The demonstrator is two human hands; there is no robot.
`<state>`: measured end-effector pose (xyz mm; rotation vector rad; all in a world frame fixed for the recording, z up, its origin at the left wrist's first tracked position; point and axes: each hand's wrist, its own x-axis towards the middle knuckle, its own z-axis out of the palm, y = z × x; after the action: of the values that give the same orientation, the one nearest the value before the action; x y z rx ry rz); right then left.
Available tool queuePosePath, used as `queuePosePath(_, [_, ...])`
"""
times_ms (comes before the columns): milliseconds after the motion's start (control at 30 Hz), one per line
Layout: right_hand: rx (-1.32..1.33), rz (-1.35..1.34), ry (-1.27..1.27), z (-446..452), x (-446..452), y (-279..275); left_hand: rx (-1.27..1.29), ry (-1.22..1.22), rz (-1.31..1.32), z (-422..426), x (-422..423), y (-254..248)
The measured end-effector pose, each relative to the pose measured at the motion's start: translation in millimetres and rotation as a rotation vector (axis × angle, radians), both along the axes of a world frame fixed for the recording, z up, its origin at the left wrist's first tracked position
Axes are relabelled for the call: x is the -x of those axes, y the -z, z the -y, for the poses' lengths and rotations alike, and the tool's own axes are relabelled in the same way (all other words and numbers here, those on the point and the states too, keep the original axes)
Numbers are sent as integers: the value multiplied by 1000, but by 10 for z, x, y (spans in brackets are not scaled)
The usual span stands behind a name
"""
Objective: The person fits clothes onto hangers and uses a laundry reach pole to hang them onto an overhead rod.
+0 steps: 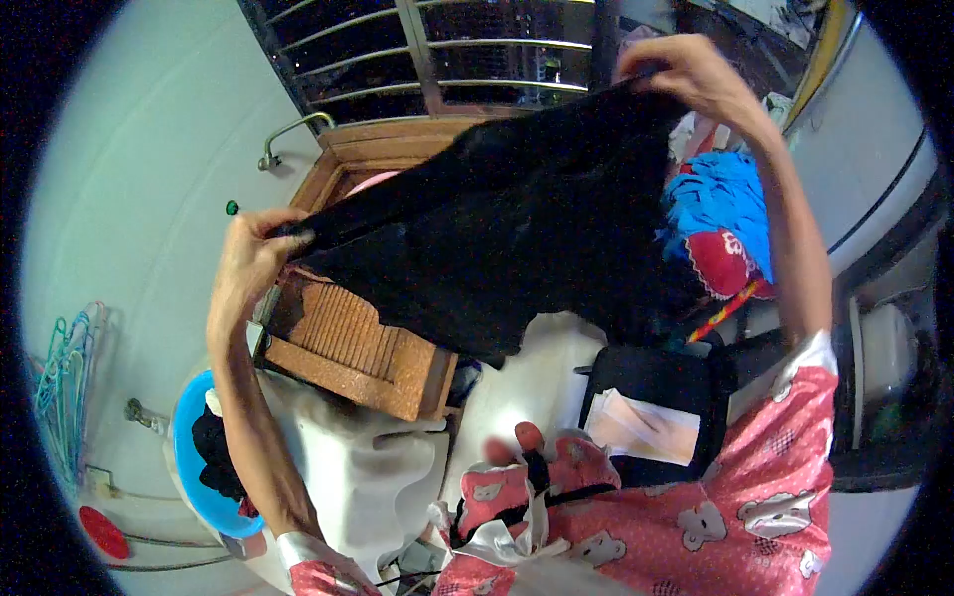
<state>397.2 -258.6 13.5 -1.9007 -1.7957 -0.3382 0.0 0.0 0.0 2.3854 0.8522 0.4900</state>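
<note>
A black garment is stretched out in the air between my two hands; its exact kind cannot be made out. My left hand pinches one upper corner at the left, beside the wall. Higher up on the right, my right hand grips the opposite corner. The cloth hangs down from this slanted top edge and hides part of the brown washboard sink behind it.
A blue basin with dark clothes stands at lower left. Hangers hang on the left wall near a tap. A blue feathery duster-like item is at right. A barred window lies behind.
</note>
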Motion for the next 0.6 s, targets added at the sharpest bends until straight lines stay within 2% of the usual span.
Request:
queuePosePath(33, [-170, 17, -5, 156, 65, 1, -60, 33, 135, 153, 45, 8])
queuePosePath(67, [-313, -191, -57, 318, 124, 114, -121, 62, 267, 295, 55, 59])
queuePosePath(100, [-312, -339, -97, 349, 69, -12, 98, 63, 513, 399, -100, 606])
queuePosePath(133, [-451, -591, -28, 199, 8, 463, 173, 86, 653, 439, -112, 794])
queuePosePath(167, [-84, -318, -24, 110, -132, 787, -11, 173, 231, 409, -151, 1051])
queuePosePath(200, [464, -79, 132, 31, -155, 979, -10, 278, 19, 329, -181, 1319])
queuePosePath(233, [149, 177, -124, 149, -400, 1185, -38, 176, 83, 319, -158, 1530])
queuePosePath(267, [178, -99, -83, 147, 137, 789, -55, 233, 97, 273, -101, 1515])
queuePosePath(300, [180, -15, -29, 119, 124, 623, -21, 186, 62, 307, -43, 1410])
queuePosePath(333, [144, -92, -1, 42, 185, 526, -158, 197, 172, 135, 63, 1689])
queuePosePath(367, [51, -62, -52, -36, 129, 512, -169, 164, 165, 259, 137, 1445])
queuePosePath(400, [49, -176, 21, -103, -38, 564, -199, 166, 233, 164, 212, 1445])
queuePosePath(433, [-69, -161, 24, -61, -265, 700, -202, 191, 377, 225, 214, 1227])
queuePosePath(467, [-122, -123, 84, -128, -444, 746, 41, 67, 353, 230, 295, 1179])
queuePosePath(567, [-152, -164, 174, -227, -739, 830, -121, 142, 446, 232, 493, 1266])
queuePosePath(600, [-142, -202, 181, -280, -747, 812, -59, 165, 471, 314, 578, 1265])
